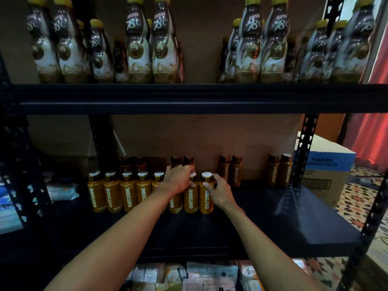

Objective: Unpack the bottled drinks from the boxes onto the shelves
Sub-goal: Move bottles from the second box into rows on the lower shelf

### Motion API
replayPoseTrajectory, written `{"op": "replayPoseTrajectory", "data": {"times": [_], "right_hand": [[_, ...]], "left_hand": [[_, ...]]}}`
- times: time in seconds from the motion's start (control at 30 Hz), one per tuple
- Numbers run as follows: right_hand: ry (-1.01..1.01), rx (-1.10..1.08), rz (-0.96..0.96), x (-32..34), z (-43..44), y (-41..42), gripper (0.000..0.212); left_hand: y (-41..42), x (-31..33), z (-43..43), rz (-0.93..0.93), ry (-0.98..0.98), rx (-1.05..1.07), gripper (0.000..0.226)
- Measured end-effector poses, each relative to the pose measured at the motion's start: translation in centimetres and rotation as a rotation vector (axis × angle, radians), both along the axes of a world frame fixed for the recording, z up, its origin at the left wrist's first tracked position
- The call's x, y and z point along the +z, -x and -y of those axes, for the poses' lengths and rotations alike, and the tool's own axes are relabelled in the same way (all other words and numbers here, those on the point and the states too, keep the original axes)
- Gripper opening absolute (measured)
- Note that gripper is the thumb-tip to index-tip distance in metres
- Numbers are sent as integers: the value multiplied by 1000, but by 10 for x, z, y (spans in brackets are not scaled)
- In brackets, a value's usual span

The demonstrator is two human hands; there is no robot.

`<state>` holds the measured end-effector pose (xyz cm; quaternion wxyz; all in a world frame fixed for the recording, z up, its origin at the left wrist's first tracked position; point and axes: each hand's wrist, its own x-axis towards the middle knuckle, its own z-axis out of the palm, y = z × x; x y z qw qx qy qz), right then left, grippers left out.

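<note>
**A:** Where do the bottles sit from the fingers?

**B:** Directly beneath them, upright, long axis vertical. The right hand wraps the neck of the end bottle. The left hand curls over the top of the neighbouring bottle. Bare shelf lies to the right of the right fingers, so that hand is nearer.

**A:** How many?

**B:** The yellow front row has eight. There are about eight brown bottles behind, though the leftmost ones are too dim to be sure.

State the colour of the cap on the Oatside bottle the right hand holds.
The cap is white; the head view shows it.
</note>
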<state>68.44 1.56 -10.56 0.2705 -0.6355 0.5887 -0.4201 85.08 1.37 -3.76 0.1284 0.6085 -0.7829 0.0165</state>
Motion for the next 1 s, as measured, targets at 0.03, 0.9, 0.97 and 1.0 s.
{"op": "replayPoseTrajectory", "data": {"times": [0.03, 0.9, 0.97, 1.0], "right_hand": [[-2, 2, 1, -1, 1, 0, 49], [-20, 27, 63, -4, -4, -2, 54], [-8, 20, 115, -8, -10, -1, 68], [9, 12, 137, -10, -13, 0, 74]], "left_hand": [[0, 0, 0, 7, 2, 1, 47], [2, -13, -10, -24, 7, -3, 48], [0, -21, -14, -20, 48, -17, 55], [-1, -25, -17, -32, 79, -20, 59]]}}
